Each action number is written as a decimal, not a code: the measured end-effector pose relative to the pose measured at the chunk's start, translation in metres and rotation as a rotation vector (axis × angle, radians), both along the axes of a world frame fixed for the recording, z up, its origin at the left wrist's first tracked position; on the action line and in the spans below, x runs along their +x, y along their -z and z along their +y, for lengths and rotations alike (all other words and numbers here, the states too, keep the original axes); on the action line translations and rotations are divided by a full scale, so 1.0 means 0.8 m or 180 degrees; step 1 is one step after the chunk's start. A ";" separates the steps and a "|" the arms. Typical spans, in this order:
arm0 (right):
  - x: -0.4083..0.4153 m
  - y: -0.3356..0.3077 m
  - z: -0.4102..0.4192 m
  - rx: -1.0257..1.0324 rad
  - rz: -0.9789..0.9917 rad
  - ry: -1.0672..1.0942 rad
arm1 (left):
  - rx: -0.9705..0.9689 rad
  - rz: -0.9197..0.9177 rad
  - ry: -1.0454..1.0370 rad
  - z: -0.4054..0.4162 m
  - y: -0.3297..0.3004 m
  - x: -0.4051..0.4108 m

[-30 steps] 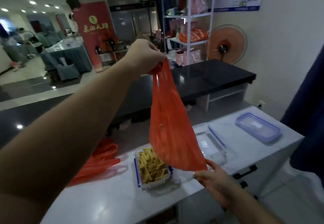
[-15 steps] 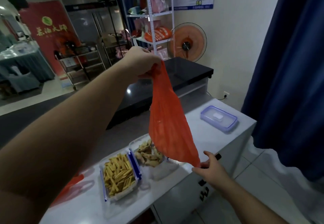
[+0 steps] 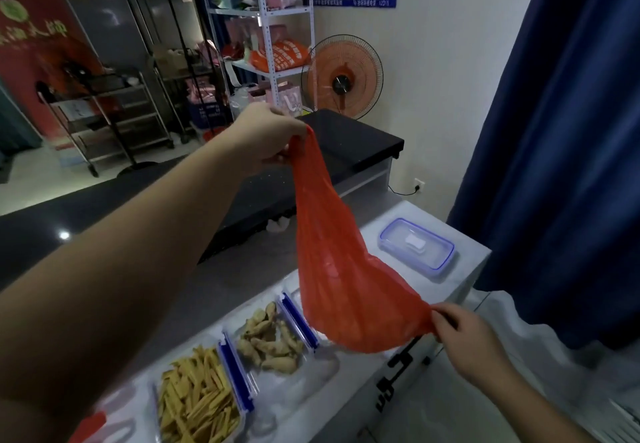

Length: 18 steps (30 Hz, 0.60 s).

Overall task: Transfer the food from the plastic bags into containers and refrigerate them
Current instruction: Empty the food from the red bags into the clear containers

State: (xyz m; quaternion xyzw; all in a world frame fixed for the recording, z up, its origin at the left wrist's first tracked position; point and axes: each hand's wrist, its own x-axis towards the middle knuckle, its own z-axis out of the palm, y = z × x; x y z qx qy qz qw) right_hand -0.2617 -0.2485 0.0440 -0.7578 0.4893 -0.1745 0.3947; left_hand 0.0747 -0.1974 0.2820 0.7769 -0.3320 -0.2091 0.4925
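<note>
Fries (image 3: 197, 404) fill the nearest clear container (image 3: 239, 385) on the white worktop (image 3: 460, 269), their sticks lying mostly lengthwise along the tub, and just beyond it a second container (image 3: 313, 333) with blue clips holds pale battered pieces (image 3: 270, 340). Our right hand (image 3: 465, 333) is low at the worktop's front edge, fingers curled, pinching the bottom corner of the red plastic bag (image 3: 332, 262). The bag hangs stretched in the air above the second container, its long axis running steeply from that low right corner up and back to the left. At the top our left hand (image 3: 268, 137) grips the bunched mouth of the bag in a closed fist, arm extended forward. Farther along the worktop, well apart from the tubs, a container lid (image 3: 417, 247) with a blue rim lies flat. Behind stand a black counter (image 3: 356, 141), an orange fan (image 3: 343, 77) and a white shelf rack (image 3: 266, 27).
</note>
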 end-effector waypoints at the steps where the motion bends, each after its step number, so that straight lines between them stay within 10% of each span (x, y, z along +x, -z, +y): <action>1: 0.000 -0.010 -0.005 -0.0104 0.0070 -0.0046 | 0.0023 0.0015 0.0022 -0.004 0.009 0.014; 18: 0.010 -0.128 -0.057 -0.0464 0.0081 0.0076 | 0.0362 0.0840 0.0119 -0.042 0.156 0.136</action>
